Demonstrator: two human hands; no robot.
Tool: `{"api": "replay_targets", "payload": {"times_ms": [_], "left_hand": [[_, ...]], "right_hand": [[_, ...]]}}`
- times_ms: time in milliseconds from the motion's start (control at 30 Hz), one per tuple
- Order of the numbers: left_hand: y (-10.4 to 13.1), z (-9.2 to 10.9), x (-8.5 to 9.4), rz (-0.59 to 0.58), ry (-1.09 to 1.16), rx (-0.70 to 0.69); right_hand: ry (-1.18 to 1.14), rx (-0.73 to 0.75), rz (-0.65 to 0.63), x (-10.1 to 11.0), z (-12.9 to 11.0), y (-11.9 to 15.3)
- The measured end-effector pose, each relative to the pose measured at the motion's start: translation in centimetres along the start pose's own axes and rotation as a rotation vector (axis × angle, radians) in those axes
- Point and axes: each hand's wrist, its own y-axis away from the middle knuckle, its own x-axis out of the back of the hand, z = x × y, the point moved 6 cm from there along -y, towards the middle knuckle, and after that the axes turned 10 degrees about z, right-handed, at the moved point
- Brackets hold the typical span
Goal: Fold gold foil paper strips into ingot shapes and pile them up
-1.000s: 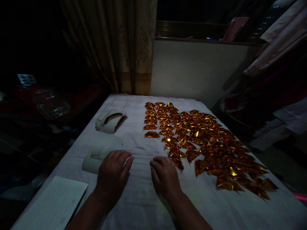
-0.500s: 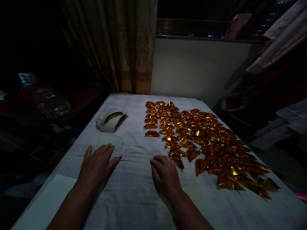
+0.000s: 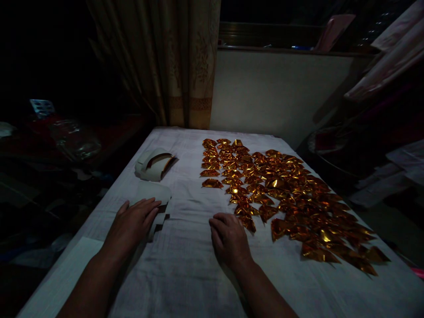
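Note:
My left hand (image 3: 132,225) lies palm down on a pale curved card piece (image 3: 154,193), its fingers close together but stretched out; notched edges of the piece show at its right side. Beyond it, a second pale curved piece (image 3: 149,170) with an arched opening rests on the cloth. My right hand (image 3: 229,236) sits on the cloth with its fingers curled in; whether anything is inside cannot be seen. Just beyond and right of it spread several folded shiny gold foil pieces (image 3: 274,183), in rows at the left and heaped closer together at the right.
A white cloth covers the table (image 3: 185,265). At the left edge lies a flat pale sheet (image 3: 66,274). A curtain (image 3: 185,66) and a wall (image 3: 271,88) stand behind. Clear plastic (image 3: 74,139) is at the left, and hanging cloth (image 3: 387,57) at the right.
My left hand has shifted slightly left and its thumb has drawn in, showing more of the card piece's notched edge. My right hand is nearly still. The view has moved slightly.

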Motion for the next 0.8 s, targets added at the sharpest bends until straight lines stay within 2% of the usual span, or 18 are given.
{"api": "replay_targets", "payload": {"times_ms": [100,200,267,367,533,600,667,800], "left_hand": [[-0.4,1.3,2.2,0.187,0.0,-0.043],[-0.2,3.6,4.5,0.411,0.018,-0.162],[0.3,5.4,5.0,0.466,0.033,-0.26],[1.3,8.2,4.8,0.473,0.071,-0.387],[3.0,12.3,2.6,0.37,0.177,-0.451],[3.6,13.4,1.2,0.293,0.2,-0.45],[4.1,14.0,0.3,0.275,0.231,-0.466],[4.5,14.5,-0.1,0.243,0.332,-0.521]], "right_hand": [[-0.001,0.001,-0.001,0.0,0.0,0.1],[0.009,0.001,-0.004,-0.1,0.0,0.1],[0.008,0.005,-0.001,-0.1,0.0,0.1],[-0.021,0.035,0.047,0.5,-0.3,0.0],[-0.054,0.148,0.104,2.2,-1.7,0.1],[-0.084,0.193,0.089,2.6,-2.2,0.4],[-0.102,0.239,0.083,2.8,-2.5,0.6],[-0.099,0.292,0.081,2.8,-2.3,0.7]]}}
